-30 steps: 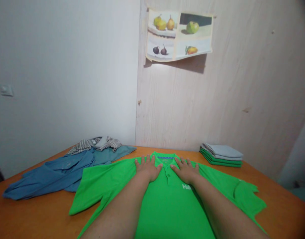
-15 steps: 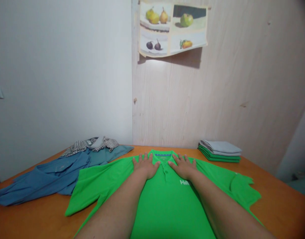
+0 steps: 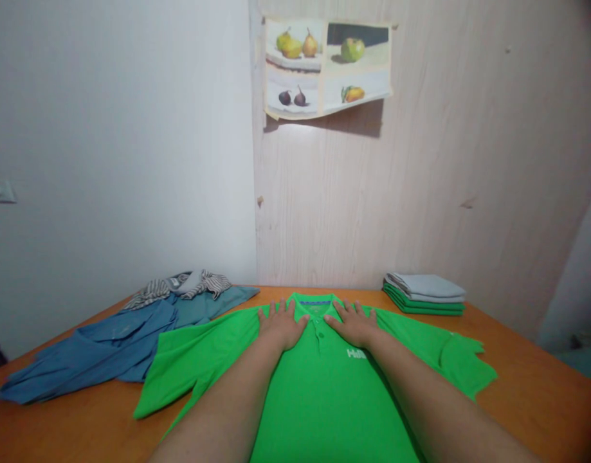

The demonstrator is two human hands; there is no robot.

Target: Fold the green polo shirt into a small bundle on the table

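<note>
A bright green polo shirt [image 3: 324,399] lies spread front side up, its collar toward the wall and both short sleeves stretched out sideways. My left hand [image 3: 281,326] rests flat on the shirt just left of the collar, fingers spread. On the other side of the collar, my right hand [image 3: 355,325] lies flat with its fingers apart, above the white chest lettering. Neither hand grips the cloth. The right sleeve has folds near its end, and the shirt's lower hem is out of view.
Loose blue shirts [image 3: 107,350] and a striped garment [image 3: 179,288] lie heaped on the left of the orange table [image 3: 531,399]. A stack of folded grey and green clothes [image 3: 425,296] sits at the back right. A fruit picture [image 3: 327,67] hangs on the wall behind.
The view has shifted slightly. Both hands stay flat in the same places on the green polo shirt, which looks unchanged.
</note>
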